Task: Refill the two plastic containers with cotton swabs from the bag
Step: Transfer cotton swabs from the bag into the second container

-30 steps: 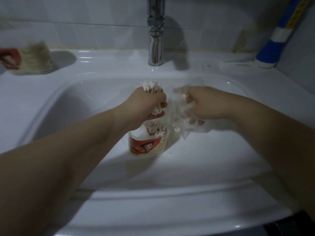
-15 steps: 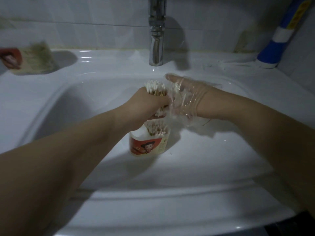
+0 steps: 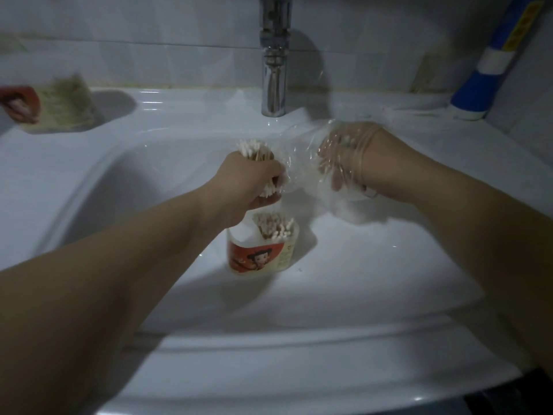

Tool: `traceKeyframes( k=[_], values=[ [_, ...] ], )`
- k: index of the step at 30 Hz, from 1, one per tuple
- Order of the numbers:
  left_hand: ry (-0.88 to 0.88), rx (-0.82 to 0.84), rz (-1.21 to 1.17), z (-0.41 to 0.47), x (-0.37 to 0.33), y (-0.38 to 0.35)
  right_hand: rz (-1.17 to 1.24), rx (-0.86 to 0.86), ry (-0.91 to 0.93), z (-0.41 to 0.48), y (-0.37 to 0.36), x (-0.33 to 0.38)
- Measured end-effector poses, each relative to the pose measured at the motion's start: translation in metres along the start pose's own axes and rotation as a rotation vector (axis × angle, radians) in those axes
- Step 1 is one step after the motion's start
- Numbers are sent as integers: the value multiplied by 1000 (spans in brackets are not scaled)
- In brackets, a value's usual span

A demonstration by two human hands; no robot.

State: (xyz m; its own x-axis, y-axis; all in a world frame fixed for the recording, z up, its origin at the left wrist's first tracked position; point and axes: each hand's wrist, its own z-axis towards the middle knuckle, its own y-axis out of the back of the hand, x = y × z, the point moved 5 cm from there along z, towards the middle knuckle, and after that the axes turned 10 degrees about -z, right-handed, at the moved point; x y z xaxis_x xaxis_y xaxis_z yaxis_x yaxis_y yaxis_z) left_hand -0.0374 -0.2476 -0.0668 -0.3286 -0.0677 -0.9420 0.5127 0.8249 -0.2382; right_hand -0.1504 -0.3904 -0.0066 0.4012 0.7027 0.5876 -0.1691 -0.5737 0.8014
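My left hand grips a thick bundle of cotton swabs, white tips sticking out above and below the fist. Directly beneath it stands an open plastic container with a red cartoon label, in the sink basin, partly filled with swabs. To the right, my right hand is wrapped in the clear plastic bag, its fingers curled on the film. A second container, full of swabs, lies blurred on the sink's left ledge.
The white sink fills the view, with a chrome faucet at the back centre. A blue and white tube leans in the back right corner. The tiled wall runs behind.
My right hand, flat and stretched out inside the bag half a second ago, has curled its fingers and shifted right. The left hand still holds the swab bundle over the container.
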Motion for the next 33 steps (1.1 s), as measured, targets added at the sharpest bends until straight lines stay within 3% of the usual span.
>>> traceKeyframes(
  k=[5,11,16,20,24,29,33],
  values=[
    [-11,-71,74,3,2,3,74,-63,78,-8,3,4],
    [-77,-353,167,13,-9,30,-97,-190,66,0,21,-20],
    [-105,-358,230,15,-12,33,-93,-371,-143,10,31,-44],
    [-121,-373,290,15,-10,35,-118,-445,-168,9,42,-48],
    [-163,-358,404,13,-15,36,103,-601,-83,1,48,-37],
    [-174,-222,560,14,-10,22,225,-652,125,-7,45,-16],
    [-201,-215,651,15,-10,22,268,-823,110,-14,58,-19]
  ],
)
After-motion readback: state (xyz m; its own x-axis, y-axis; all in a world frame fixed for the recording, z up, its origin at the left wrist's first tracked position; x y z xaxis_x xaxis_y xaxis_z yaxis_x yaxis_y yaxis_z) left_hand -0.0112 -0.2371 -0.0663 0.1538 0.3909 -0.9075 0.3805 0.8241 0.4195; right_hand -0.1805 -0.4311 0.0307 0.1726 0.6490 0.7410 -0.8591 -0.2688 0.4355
